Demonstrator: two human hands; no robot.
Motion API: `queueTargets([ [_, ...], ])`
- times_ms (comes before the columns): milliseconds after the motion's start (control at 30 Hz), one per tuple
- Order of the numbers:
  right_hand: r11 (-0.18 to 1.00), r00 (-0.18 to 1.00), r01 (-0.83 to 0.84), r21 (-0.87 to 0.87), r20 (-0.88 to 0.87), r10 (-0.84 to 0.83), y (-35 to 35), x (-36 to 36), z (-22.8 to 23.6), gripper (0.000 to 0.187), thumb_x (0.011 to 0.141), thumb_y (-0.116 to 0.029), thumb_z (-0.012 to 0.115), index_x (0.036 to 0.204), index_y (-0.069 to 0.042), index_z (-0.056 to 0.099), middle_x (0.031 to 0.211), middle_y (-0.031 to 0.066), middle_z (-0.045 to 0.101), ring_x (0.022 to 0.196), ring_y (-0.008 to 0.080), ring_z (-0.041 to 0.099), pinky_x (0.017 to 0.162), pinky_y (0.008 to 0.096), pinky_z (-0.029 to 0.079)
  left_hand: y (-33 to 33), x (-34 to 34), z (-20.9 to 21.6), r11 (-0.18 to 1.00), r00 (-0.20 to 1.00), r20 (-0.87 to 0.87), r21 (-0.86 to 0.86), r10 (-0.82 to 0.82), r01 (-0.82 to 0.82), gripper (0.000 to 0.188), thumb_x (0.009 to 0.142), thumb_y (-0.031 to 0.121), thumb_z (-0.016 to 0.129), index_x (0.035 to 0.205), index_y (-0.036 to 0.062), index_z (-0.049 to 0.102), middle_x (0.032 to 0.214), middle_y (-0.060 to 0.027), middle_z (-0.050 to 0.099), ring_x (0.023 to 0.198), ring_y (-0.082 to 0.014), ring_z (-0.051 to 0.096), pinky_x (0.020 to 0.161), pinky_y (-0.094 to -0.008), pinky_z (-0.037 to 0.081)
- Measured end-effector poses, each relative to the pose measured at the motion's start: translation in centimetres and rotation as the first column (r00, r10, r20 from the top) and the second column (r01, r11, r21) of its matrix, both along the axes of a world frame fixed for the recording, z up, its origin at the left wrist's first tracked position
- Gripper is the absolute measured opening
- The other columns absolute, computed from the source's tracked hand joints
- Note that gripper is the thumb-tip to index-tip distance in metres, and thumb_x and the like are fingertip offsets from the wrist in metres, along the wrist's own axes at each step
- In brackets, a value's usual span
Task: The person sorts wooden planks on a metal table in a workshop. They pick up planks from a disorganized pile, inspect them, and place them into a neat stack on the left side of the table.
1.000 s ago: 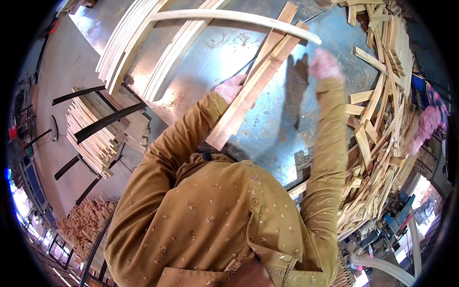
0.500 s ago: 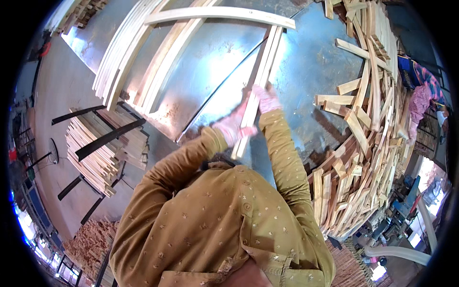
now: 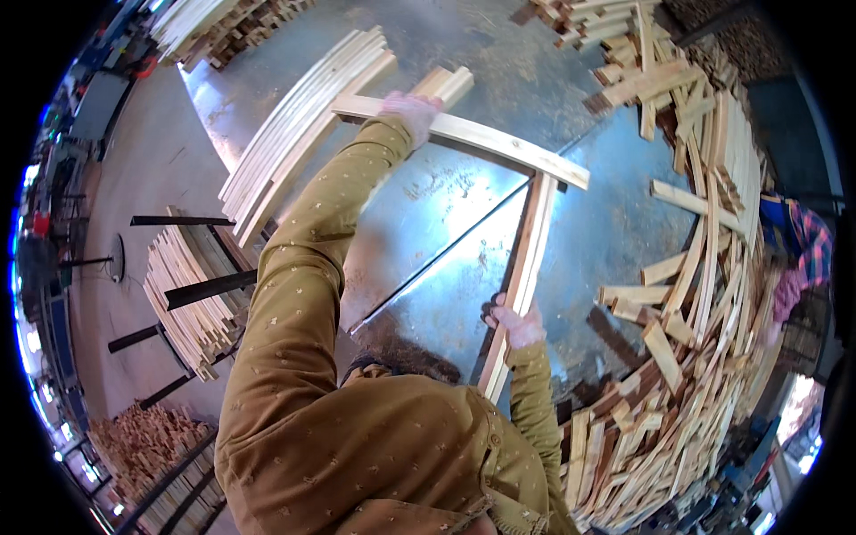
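My left hand (image 3: 410, 118), in a pale pink glove, reaches far forward and closes over a pale wooden slat (image 3: 499, 141) lying crosswise. Just beyond that hand, the ends of a pair of slats (image 3: 453, 84) stick out past the crosswise one. Nearer to me, my gloved right hand (image 3: 520, 323) grips a lengthwise pair of wooden strips (image 3: 533, 241), its thumb and fingers on either side. The far end of these strips meets the underside of the crosswise slat near its right end. The strips' near end comes close to my jacket.
All this lies on a shiny metal table (image 3: 446, 223) with a dark seam. A row of slats (image 3: 312, 120) lies at left, beside a black rack of strips (image 3: 192, 294). Offcuts (image 3: 678, 357) heap along the right, where another person (image 3: 807, 241) stands.
My left hand has left the near part of the lengthwise strips and moved forward and left onto the crosswise slat. My right hand stays on the strips. The view has shifted.
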State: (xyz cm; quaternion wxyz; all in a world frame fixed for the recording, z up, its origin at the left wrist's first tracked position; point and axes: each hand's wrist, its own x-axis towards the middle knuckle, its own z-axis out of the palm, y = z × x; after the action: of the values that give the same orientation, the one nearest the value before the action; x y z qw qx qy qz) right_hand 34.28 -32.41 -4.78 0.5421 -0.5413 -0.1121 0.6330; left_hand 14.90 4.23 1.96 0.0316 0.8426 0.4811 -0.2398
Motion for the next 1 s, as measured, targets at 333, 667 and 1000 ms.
queueTargets([
  [333,0.977,0.988,0.155,0.144,-0.033,-0.152,5.3,-0.2,-1.3,0.055,0.087,-0.026,0.074,0.128,0.001,0.051,0.104,0.0096,0.064,0.094,0.0206,0.062,0.083,0.0332,0.054,-18.1,6.3,-2.3,0.855,0.687,0.647,-0.514,0.332,0.071,0.051,0.099,0.048,0.043,0.118,0.0034,0.060,0.102,-0.0201,0.065,0.095,-0.0341,0.065,0.085,-0.0416,0.052],
  [667,0.992,0.969,0.114,-0.053,-0.217,-0.123,-1.2,-2.7,-1.5,0.049,0.081,-0.022,0.078,0.116,0.004,0.056,0.097,0.0152,0.063,0.084,0.0274,0.064,0.078,0.0408,0.058,-28.0,-6.0,1.9,0.760,0.469,0.679,-0.649,0.565,0.024,0.050,0.097,0.039,0.055,0.133,0.0045,0.053,0.130,-0.0202,0.058,0.122,-0.0342,0.055,0.109,-0.0376,0.040],
  [1000,0.945,0.934,0.147,0.293,-0.356,-0.034,9.1,-13.4,6.8,0.048,0.085,-0.007,0.072,0.125,0.003,0.049,0.098,0.0197,0.062,0.088,0.0315,0.066,0.078,0.0444,0.062,-12.2,-25.7,1.9,0.801,0.821,0.226,0.195,0.525,-0.566,0.102,0.079,0.056,0.067,0.154,0.0077,0.017,0.158,-0.0236,0.020,0.147,-0.0385,0.019,0.119,-0.0529,0.012],
])
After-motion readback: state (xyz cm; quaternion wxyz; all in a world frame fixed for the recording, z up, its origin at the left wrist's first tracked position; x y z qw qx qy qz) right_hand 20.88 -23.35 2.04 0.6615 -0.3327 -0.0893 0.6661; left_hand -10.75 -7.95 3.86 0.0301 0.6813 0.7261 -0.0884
